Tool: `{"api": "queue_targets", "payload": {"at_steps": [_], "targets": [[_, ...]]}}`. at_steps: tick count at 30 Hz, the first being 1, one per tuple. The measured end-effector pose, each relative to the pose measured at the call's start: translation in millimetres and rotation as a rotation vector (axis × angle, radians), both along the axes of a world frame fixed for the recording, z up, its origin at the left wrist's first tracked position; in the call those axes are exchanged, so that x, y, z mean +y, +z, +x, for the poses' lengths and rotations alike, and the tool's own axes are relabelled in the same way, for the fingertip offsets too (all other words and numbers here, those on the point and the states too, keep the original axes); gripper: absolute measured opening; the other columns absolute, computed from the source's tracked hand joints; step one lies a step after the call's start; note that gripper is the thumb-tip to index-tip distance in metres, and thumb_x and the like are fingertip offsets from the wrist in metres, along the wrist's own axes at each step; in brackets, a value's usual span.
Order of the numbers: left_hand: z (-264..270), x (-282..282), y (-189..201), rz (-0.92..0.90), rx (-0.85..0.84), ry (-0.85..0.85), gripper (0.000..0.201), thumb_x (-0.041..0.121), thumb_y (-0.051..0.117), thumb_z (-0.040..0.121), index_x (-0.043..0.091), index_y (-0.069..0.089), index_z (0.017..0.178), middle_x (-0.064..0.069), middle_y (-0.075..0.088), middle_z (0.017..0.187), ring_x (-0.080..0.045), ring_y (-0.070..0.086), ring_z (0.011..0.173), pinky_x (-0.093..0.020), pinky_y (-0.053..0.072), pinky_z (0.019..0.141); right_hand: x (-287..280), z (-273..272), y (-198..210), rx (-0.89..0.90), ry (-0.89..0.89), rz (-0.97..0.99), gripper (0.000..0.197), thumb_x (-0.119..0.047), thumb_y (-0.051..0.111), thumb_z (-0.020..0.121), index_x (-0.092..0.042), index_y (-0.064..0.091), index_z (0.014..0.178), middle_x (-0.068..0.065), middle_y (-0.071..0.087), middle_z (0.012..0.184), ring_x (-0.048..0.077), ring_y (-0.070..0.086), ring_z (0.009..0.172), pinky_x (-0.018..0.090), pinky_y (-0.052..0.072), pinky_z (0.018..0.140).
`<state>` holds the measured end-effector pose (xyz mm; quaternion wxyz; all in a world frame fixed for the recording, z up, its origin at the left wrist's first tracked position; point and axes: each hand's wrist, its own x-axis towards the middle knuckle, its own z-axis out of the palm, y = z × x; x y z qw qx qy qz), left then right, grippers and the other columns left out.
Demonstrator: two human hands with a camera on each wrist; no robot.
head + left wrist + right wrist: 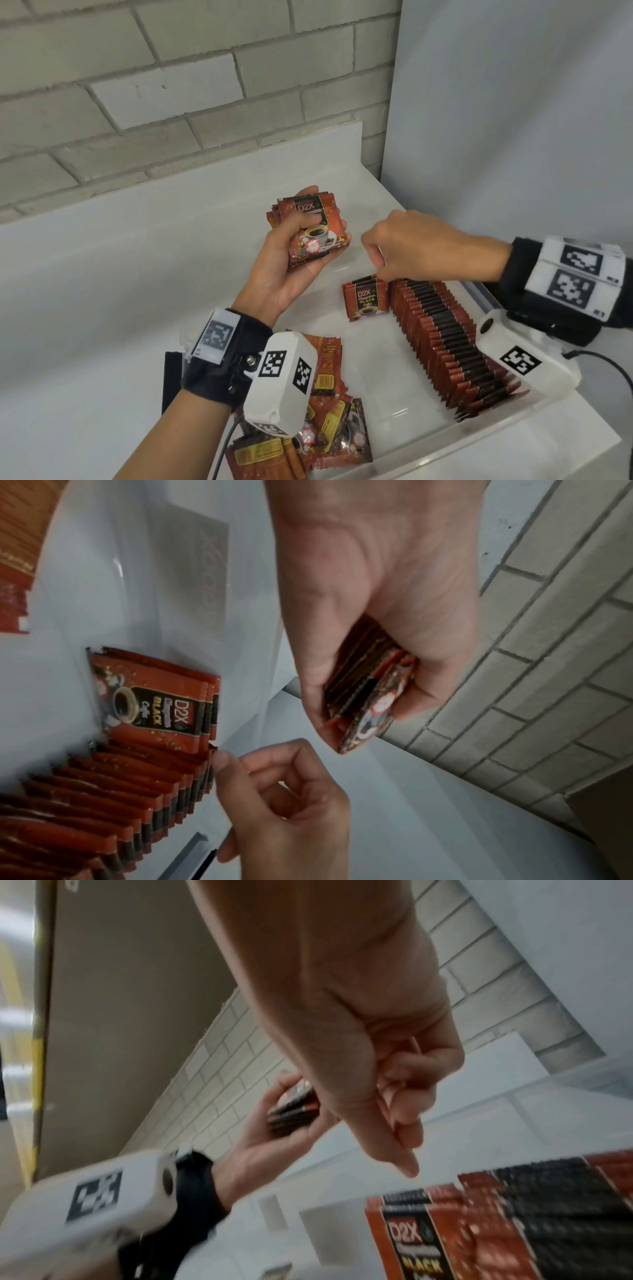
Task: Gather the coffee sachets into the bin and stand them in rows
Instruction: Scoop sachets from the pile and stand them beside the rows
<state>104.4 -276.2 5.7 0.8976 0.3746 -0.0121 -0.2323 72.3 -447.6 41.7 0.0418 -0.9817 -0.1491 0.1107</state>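
Observation:
My left hand point(301, 250) grips a stack of red coffee sachets point(311, 222), held up above the counter beyond the clear bin point(376, 370). The left wrist view shows that stack point(369, 696) edge-on in my palm. A long row of standing sachets point(445, 342) runs along the bin's right side. A short second row point(366, 301) stands beside its far end. My right hand point(394, 246) hovers over that far end with fingers curled and nothing in them. Its thumb tip point(222, 758) is at the top edge of the long row point(103, 791).
Loose sachets point(332, 404) lie in a heap at the bin's near left, partly hidden by my left wrist camera. The bin sits on a white counter point(102, 274) against a brick wall point(171, 85). A white panel point(513, 120) stands to the right.

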Motion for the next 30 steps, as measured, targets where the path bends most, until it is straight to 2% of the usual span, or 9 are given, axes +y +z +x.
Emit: {"api": "queue_targets", "payload": {"at_steps": [4, 8, 12, 15, 20, 22, 25, 29, 30], "targets": [[-1, 1, 1, 0.05, -0.023, -0.008, 0.024, 0.003, 0.06, 0.07, 0.018, 0.078, 0.073, -0.005, 0.072, 0.083, -0.019, 0.067, 0.083, -0.036, 0.058, 0.08, -8, 8, 18, 0.24, -0.132, 0.37, 0.015, -0.026, 0.078, 0.08, -0.018, 0.066, 0.084, -0.002, 0.07, 0.073, 0.002, 0.056, 0.043, 0.013, 0.042, 0.045], [-1, 1, 1, 0.072, -0.042, -0.04, 0.026, 0.001, 0.06, 0.071, 0.016, 0.076, 0.086, -0.008, 0.071, 0.089, -0.021, 0.068, 0.084, -0.038, 0.053, 0.088, -12, 8, 31, 0.432, -0.262, 0.72, 0.03, -0.03, 0.079, 0.075, -0.016, 0.067, 0.099, -0.005, 0.071, 0.077, 0.005, 0.061, 0.056, 0.016, 0.044, 0.047], [-4, 1, 2, 0.087, -0.118, -0.099, 0.033, -0.005, 0.059, 0.074, 0.018, 0.074, 0.092, -0.008, 0.072, 0.095, -0.022, 0.069, 0.086, -0.036, 0.056, 0.083, -11, 6, 29, 0.405, -0.326, 0.928, 0.036, -0.034, 0.076, 0.074, -0.017, 0.066, 0.104, -0.005, 0.074, 0.083, 0.007, 0.062, 0.062, 0.017, 0.045, 0.048], [-3, 1, 0, 0.109, -0.144, -0.131, 0.046, -0.009, 0.062, 0.072, 0.019, 0.063, 0.108, -0.009, 0.07, 0.103, -0.024, 0.069, 0.091, -0.035, 0.058, 0.076, -10, 8, 27, 0.316, -0.361, 1.014, 0.032, -0.031, 0.075, 0.078, -0.016, 0.067, 0.106, -0.004, 0.074, 0.08, 0.006, 0.061, 0.06, 0.016, 0.045, 0.046], [-3, 0, -1, 0.114, -0.148, -0.142, 0.044, -0.005, 0.061, 0.073, 0.019, 0.061, 0.11, -0.009, 0.07, 0.1, -0.024, 0.069, 0.09, -0.038, 0.058, 0.077, -13, 10, 29, 0.289, -0.307, 0.985, 0.024, -0.019, 0.075, 0.08, -0.016, 0.068, 0.103, -0.002, 0.07, 0.075, 0.003, 0.052, 0.053, 0.015, 0.039, 0.043], [-2, 0, -1, 0.086, -0.13, -0.111, 0.035, 0.003, 0.063, 0.075, 0.02, 0.063, 0.106, -0.008, 0.07, 0.093, -0.022, 0.069, 0.085, -0.038, 0.058, 0.078, -17, 9, 30, 0.318, -0.279, 0.919, 0.02, -0.016, 0.075, 0.08, -0.016, 0.068, 0.099, 0.003, 0.072, 0.079, 0.003, 0.051, 0.052, 0.014, 0.039, 0.043], [2, 2, -2, 0.021, -0.071, -0.041, 0.025, 0.011, 0.066, 0.077, 0.02, 0.069, 0.099, -0.009, 0.067, 0.089, -0.02, 0.065, 0.077, -0.033, 0.056, 0.071, -22, 6, 27, 0.362, -0.248, 0.765, 0.012, -0.015, 0.076, 0.081, -0.018, 0.069, 0.091, 0.002, 0.075, 0.082, 0.003, 0.052, 0.051, 0.014, 0.038, 0.043], [3, 3, -3, -0.021, -0.013, 0.009, 0.018, 0.014, 0.065, 0.078, 0.018, 0.071, 0.094, -0.012, 0.065, 0.092, -0.022, 0.061, 0.079, -0.033, 0.054, 0.069, -21, 2, 12, 0.344, -0.185, 0.51, 0.008, -0.022, 0.076, 0.082, -0.021, 0.069, 0.086, 0.004, 0.075, 0.082, 0.003, 0.054, 0.047, 0.021, 0.045, 0.057], [3, 2, -2, -0.02, -0.011, 0.009, 0.018, 0.014, 0.064, 0.078, 0.018, 0.071, 0.094, -0.011, 0.064, 0.092, -0.022, 0.061, 0.079, -0.033, 0.054, 0.068, -19, 1, 8, 0.326, -0.161, 0.452, 0.006, -0.023, 0.075, 0.082, -0.024, 0.069, 0.084, 0.005, 0.075, 0.081, 0.003, 0.055, 0.046, 0.018, 0.046, 0.059]]}}
